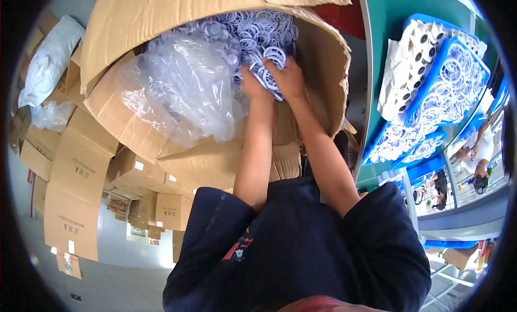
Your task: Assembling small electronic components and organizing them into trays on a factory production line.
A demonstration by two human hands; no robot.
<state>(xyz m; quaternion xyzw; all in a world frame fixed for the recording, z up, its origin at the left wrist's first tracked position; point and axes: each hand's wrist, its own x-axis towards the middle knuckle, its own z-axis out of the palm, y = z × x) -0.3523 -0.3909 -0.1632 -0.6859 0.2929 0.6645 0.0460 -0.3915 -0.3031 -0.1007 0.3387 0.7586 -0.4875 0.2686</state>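
Note:
Both of my arms reach into a large open cardboard box (177,10). Inside lies a heap of white plastic rings (258,29), tinted bluish in the shade. My left hand (254,85) and my right hand (288,79) are close together, gripping a cluster of rings (264,75) between them. One larger ring (275,55) stands up by my right fingers. Some of my left fingertips are hidden behind the rings. Left of my left hand, a crumpled clear plastic bag (186,86) spreads over the box's near flap, with small round white pieces (215,37) beside it.
On the right is a green tabletop (383,21) with blue trays (412,115) of white rings and a white carton of dark-centred round parts (417,56). Stacked cardboard boxes (81,172) and a white sack (51,59) are at left. Other people (479,156) sit at far right.

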